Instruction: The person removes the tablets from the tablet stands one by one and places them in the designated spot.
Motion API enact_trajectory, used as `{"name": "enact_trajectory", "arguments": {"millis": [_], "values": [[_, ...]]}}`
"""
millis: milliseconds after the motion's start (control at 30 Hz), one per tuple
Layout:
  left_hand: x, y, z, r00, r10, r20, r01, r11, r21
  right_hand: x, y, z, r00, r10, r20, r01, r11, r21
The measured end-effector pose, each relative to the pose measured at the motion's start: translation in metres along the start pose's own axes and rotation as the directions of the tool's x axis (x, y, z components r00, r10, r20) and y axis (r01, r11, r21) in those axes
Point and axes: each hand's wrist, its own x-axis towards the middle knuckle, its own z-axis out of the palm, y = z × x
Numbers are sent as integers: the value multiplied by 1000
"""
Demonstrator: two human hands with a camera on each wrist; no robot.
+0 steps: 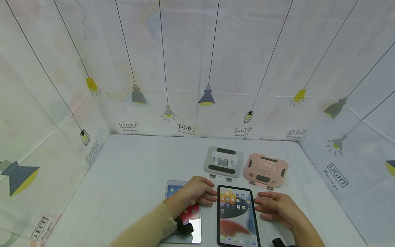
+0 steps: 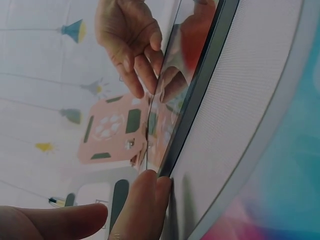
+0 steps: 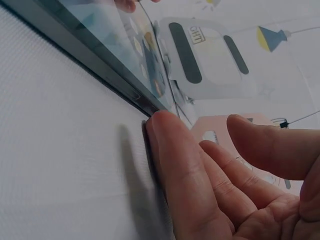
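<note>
A dark-framed tablet [image 1: 237, 216] lies face up on the white table, its screen lit with app icons. At its left edge is my left hand [image 1: 202, 192], fingers loosely extended, with the fingertips [image 2: 150, 187] at the tablet's rim in the left wrist view. My right hand [image 1: 276, 207] is at the opposite edge, palm inward and fingers relaxed; in the right wrist view a fingertip [image 3: 165, 122] meets the tablet's side [image 3: 95, 60]. A second, silver-edged tablet [image 1: 195, 228] lies under my left wrist and is partly hidden by it.
Behind the tablets lie a grey folding stand [image 1: 213, 160] with dark pads and a pink folding stand [image 1: 253, 168], side by side. A white table [image 1: 139, 164] extends to the left. Cloth walls [image 1: 185, 68] printed with lamps enclose the table's back and sides.
</note>
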Motion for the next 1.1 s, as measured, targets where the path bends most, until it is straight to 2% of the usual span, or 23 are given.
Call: {"name": "enact_trajectory", "arguments": {"millis": [133, 267, 433, 600, 700, 800, 900, 1000, 1100], "values": [[0, 0, -3, 1000, 9, -1, -9, 1000, 20, 0, -1, -2, 1000, -9, 1, 9, 1000, -8], [1, 1, -5, 999, 43, -20, -43, 999, 27, 0, -3, -2, 1000, -20, -19, 19, 999, -29], [-1, 2, -7, 995, 88, -51, -86, 996, 27, 0, -6, 2, 994, -54, -91, 49, 997, -53], [-4, 5, -9, 991, 114, -75, -110, 992, 53, 2, -10, 8, 973, -123, -195, 105, 989, -100], [-6, 6, -11, 984, 158, -85, -148, 982, 115, 3, -14, 10, 955, -166, -247, 131, 980, -152], [-8, 8, -14, 969, 222, -111, -191, 952, 239, 5, -16, 12, 927, -211, -309, 148, 965, -215], [-12, 10, -16, 947, 285, -150, -209, 898, 387, 5, -19, 15, 893, -280, -351, 169, 934, -314], [-17, 12, -18, 927, 325, -186, -199, 848, 491, 3, -24, 22, 837, -391, -383, 182, 859, -479], [-23, 16, -21, 912, 355, -205, -195, 816, 545, -1, -29, 34, 758, -508, -410, 165, 756, -633]]}}
